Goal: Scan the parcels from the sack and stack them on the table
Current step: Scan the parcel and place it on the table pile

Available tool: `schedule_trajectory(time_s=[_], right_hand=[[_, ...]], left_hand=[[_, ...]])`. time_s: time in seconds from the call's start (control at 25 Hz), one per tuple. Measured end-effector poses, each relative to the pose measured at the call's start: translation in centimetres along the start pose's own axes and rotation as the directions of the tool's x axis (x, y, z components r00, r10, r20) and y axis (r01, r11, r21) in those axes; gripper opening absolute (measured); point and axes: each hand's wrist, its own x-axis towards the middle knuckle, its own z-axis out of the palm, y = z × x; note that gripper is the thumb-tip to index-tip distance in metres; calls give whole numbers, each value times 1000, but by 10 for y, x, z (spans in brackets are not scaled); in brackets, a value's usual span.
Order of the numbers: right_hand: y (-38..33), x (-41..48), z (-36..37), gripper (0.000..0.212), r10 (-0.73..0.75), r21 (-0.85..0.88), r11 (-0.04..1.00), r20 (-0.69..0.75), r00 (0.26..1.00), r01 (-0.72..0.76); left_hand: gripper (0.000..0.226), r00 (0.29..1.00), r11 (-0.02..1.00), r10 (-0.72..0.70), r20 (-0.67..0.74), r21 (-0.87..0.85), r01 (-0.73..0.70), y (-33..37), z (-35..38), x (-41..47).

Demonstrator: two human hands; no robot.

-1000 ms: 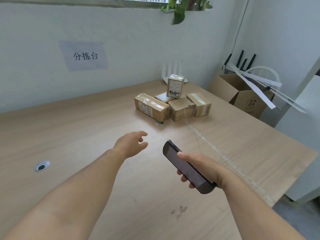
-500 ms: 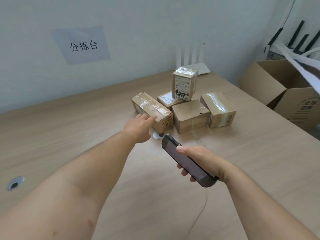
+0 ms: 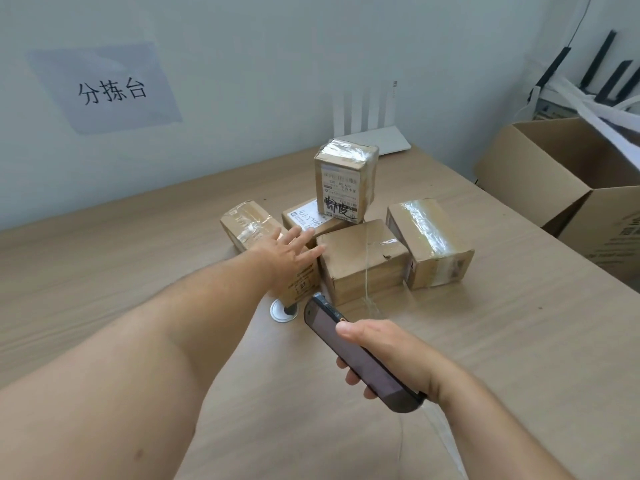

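The five cardboard parcels sit bunched at the far middle of the wooden surface (image 3: 138,271), touching one another. That suits a growing stack: the upright labelled parcel (image 3: 344,178) already stands on the flat parcel (image 3: 304,218).

The left hand (image 3: 289,252) lies with its fingers straight and spread over the long taped parcel (image 3: 247,221), holding nothing. It seems to be steadying or nudging that parcel against the plain brown parcel (image 3: 360,261). Whether the palm presses down I cannot tell.

The right hand (image 3: 391,351) is wrapped around a dark handheld scanner (image 3: 363,362), thumb on its upper edge and nose tilted towards the pile, probably kept ready to read a label. The tape-striped parcel (image 3: 429,240) lies to the right. No sack is in view.
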Motion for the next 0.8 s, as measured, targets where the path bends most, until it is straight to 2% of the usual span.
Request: schedule_trajectory(time_s=[0.24,0.36,0.48,0.6,0.68,0.8], right_hand=[[14,1,12,63,50,36,998,7,999,-50],[15,-16,34,61,61,55,997,-3,998,-61],[10,-40,75,64,70,32,997,21,997,-71],[6,-65,132,63,75,4,997,67,995,-75],[5,-82,176,63,73,-30,997,95,993,-70],[9,-107,244,52,82,-88,994,144,986,-70]], left_hand=[[116,994,1000,-25,-106,-15,24,8,21,-13],[115,984,991,-93,-153,-105,77,-8,39,-62],[111,968,954,-222,-119,-229,191,-20,62,-140],[116,904,833,-426,-45,-408,373,-22,92,-231],[120,832,705,-555,-3,-532,469,-14,119,-297],[126,710,492,-701,65,-676,548,12,165,-391]])
